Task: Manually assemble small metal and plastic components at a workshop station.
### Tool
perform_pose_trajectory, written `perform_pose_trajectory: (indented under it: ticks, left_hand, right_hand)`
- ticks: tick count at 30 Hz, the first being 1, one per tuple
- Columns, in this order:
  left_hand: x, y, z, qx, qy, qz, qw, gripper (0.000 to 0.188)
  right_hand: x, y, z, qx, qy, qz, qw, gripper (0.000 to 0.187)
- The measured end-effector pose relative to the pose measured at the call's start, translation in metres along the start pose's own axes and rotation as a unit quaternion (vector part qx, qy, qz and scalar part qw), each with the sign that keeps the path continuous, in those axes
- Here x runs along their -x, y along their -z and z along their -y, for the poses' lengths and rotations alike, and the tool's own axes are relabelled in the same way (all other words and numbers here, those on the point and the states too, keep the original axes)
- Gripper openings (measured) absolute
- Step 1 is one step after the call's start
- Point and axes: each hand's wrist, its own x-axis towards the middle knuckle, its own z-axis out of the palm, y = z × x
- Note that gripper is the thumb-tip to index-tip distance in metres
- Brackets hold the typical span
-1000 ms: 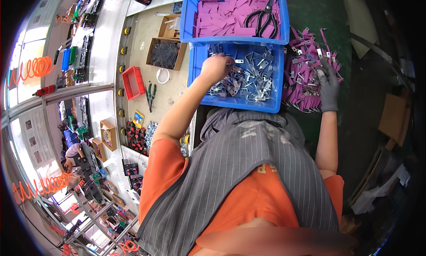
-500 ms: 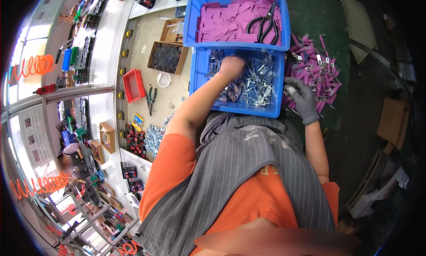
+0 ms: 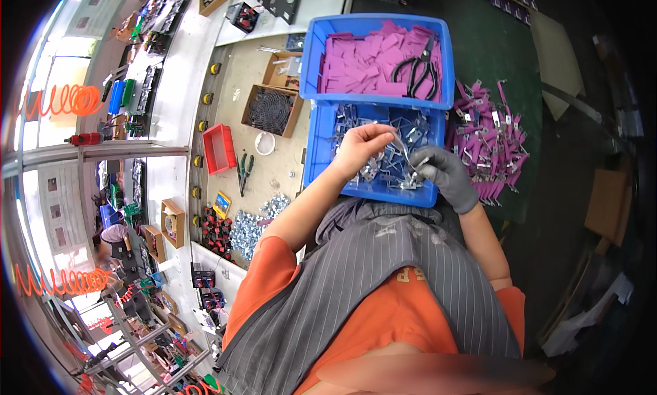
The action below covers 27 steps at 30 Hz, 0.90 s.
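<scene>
My bare left hand (image 3: 364, 150) pinches a thin bent metal bracket (image 3: 402, 147) over the lower blue bin (image 3: 316, 152). My right hand (image 3: 445, 178), in a grey glove, meets it from the right with its fingers closed. A light metal bit shows at the gloved fingertips; whether it belongs to the same bracket I cannot tell. Loose silvery brackets (image 3: 390, 168) fill the lower bin beneath both hands. Behind it, the upper blue bin (image 3: 309, 59) holds flat pink sleeves (image 3: 359, 63) and black-handled pliers (image 3: 419, 73).
Right of the bins, pink-sleeved brackets (image 3: 494, 138) lie heaped on a green surface (image 3: 506, 63). At left are a red tray (image 3: 219, 150), green-handled pliers (image 3: 245, 170), a white cup (image 3: 265, 144), a cardboard box (image 3: 272, 109) of black coils and small metal parts (image 3: 248, 234). A person (image 3: 113, 237) is far left.
My left hand has come up out of the brackets with one between its fingers. My right hand has moved left from beside the pink heap to meet it. The view has shifted slightly.
</scene>
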Motion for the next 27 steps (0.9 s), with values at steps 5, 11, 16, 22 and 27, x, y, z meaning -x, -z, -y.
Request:
perform_pose_trajectory:
  ticks: [5, 11, 16, 22, 27]
  left_hand:
    - [-0.025, 0.022, -0.056, -0.394, -0.221, -0.095, 0.887, 0.013]
    - [-0.11, 0.073, -0.058, -0.607, -0.286, -0.013, 0.741, 0.017]
    - [-0.125, 0.056, -0.055, -0.669, -0.211, -0.019, 0.712, 0.028]
    - [-0.128, 0.056, -0.066, -0.541, -0.122, -0.057, 0.83, 0.029]
    - [-0.114, 0.061, -0.076, 0.011, -0.019, -0.042, 0.999, 0.028]
  right_hand:
    - [0.003, 0.012, -0.014, 0.135, 0.076, -0.018, 0.988, 0.016]
    - [0.011, 0.01, -0.03, -0.004, -0.056, -0.048, 0.997, 0.02]
    - [0.006, 0.014, -0.031, -0.01, -0.07, -0.048, 0.996, 0.021]
    - [0.006, 0.018, -0.034, -0.02, -0.078, -0.037, 0.996, 0.022]
    - [0.007, 0.018, -0.033, -0.053, -0.092, -0.054, 0.993, 0.026]
